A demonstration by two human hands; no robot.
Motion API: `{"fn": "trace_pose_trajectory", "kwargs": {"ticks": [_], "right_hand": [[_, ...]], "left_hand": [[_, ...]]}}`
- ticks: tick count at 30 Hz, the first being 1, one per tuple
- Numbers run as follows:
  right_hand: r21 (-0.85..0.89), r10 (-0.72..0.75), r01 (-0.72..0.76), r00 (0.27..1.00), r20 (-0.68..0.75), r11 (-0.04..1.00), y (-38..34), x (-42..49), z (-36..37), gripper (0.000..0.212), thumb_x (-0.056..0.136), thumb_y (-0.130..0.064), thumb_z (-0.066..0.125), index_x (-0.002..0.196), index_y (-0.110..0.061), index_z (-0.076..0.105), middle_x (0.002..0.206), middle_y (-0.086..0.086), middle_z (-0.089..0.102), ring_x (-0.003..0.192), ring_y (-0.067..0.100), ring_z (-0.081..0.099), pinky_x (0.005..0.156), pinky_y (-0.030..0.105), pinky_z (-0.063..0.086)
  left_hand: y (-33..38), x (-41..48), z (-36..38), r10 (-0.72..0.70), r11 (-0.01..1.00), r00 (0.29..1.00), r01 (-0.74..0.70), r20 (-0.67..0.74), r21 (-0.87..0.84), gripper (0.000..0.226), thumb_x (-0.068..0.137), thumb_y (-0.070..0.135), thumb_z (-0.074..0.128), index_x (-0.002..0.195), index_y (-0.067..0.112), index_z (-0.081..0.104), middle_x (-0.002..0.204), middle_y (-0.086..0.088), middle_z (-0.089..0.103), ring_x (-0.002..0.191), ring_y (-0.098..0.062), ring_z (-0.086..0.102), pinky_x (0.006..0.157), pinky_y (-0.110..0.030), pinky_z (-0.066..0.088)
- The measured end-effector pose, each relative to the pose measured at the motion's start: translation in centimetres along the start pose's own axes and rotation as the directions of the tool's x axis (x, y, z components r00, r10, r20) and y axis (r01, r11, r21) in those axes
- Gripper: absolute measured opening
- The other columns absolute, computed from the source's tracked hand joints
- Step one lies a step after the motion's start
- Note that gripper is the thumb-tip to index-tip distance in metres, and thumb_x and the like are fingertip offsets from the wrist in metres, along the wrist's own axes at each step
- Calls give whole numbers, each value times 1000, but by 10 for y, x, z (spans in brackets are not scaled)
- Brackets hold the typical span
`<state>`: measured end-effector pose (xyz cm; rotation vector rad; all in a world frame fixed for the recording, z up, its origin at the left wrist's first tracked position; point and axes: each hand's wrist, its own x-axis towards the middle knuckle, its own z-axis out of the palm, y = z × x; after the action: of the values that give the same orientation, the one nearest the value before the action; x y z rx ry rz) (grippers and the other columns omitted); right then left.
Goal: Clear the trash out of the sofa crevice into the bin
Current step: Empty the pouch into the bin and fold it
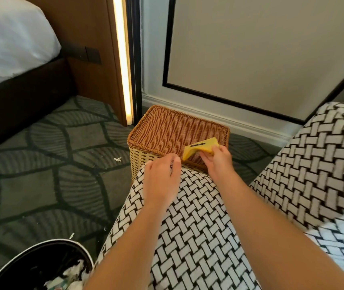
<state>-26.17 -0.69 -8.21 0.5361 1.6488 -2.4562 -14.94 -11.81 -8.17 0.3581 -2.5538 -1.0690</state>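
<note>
My right hand pinches a flat yellow packet with a dark strip, held just over the near edge of a wicker basket's lid. My left hand rests with relaxed fingers on the end of the sofa arm, which has a black-and-white woven pattern. The black bin with a white rim stands at the lower left, with crumpled paper inside. The sofa crevice itself is not in sight.
A patterned grey carpet holds small white scraps. A bed stands at the upper left beside a lit wooden panel. The wall and skirting run behind the basket. The sofa back rises at the right.
</note>
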Motion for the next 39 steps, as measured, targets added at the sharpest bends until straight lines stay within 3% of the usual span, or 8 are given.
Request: {"fn": "trace_pose_trajectory", "kwargs": {"ticks": [5, 9, 14, 18, 25, 30, 34, 39], "right_hand": [[239, 65, -108, 982, 180, 965, -13, -72, -14, 13, 98, -10, 37, 103, -9, 50, 110, 13, 57, 100, 19, 58, 100, 36, 41], [191, 136, -193, 952, 275, 962, -6, -133, -32, 16, 99, -10, 37, 109, -6, 49, 108, 12, 59, 101, 20, 59, 103, 37, 40], [191, 219, -287, 923, 315, 939, 3, -200, -67, 17, 99, -11, 37, 109, -8, 50, 112, 13, 59, 107, 22, 56, 97, 35, 42], [84, 273, -312, 911, 310, 946, 7, -245, -95, 18, 99, -12, 37, 110, -6, 50, 116, 16, 57, 109, 26, 56, 94, 35, 45], [-354, 272, -183, 936, 222, 917, -8, -301, -119, 15, 100, -11, 36, 106, -8, 49, 95, 12, 64, 79, 14, 67, 70, 23, 50], [-532, 154, 38, 938, 310, 846, -39, -332, -107, 18, 98, -7, 37, 86, -12, 50, 72, 5, 62, 52, 5, 60, 54, 17, 44], [-634, 53, 237, 914, 403, 736, -59, -352, -98, 15, 96, -11, 41, 87, -8, 53, 62, 2, 54, 53, 10, 47, 54, 19, 39], [-604, -108, 399, 881, 460, 690, -90, -372, -98, 24, 96, -17, 39, 76, -15, 52, 68, 0, 47, 61, 11, 39, 58, 23, 35]], "left_hand": [[12, -38, -7, -215, 934, 975, 223, 60, -281, 50, 95, 46, 32, 141, 25, 35, 141, 9, 43, 133, -10, 35, 110, -41, 32], [38, -84, -31, -231, 829, 963, 269, 139, -490, 40, 97, 37, 39, 135, 27, 41, 119, 23, 47, 117, 1, 40, 101, -26, 33], [49, -137, -57, -311, 710, 923, 384, 227, -590, 42, 97, 34, 39, 138, 22, 37, 128, 11, 48, 119, -5, 44, 97, -23, 31], [48, -176, -72, -357, 699, 893, 450, 274, -555, 15, 97, 36, 39, 102, 34, 53, 107, 10, 59, 109, -19, 57, 90, -30, 43], [62, -209, -112, -439, 751, 788, 586, 432, -305, 35, 98, 37, 35, 94, 13, 60, 87, 0, 62, 93, -23, 63, 80, -30, 45], [87, -221, -142, -442, 822, 739, 560, 508, -101, 48, 96, 42, 35, 113, 4, 58, 96, -7, 56, 84, -19, 54, 78, -29, 38], [118, -218, -161, -301, 906, 821, 404, 486, -122, 46, 100, 37, 30, 136, 12, 42, 118, -1, 54, 101, -16, 52, 79, -26, 38], [146, -209, -170, 37, 987, 927, 24, 373, -159, 43, 99, 28, 35, 142, 22, 35, 150, 0, 32, 138, -16, 28, 113, -36, 25]]}}
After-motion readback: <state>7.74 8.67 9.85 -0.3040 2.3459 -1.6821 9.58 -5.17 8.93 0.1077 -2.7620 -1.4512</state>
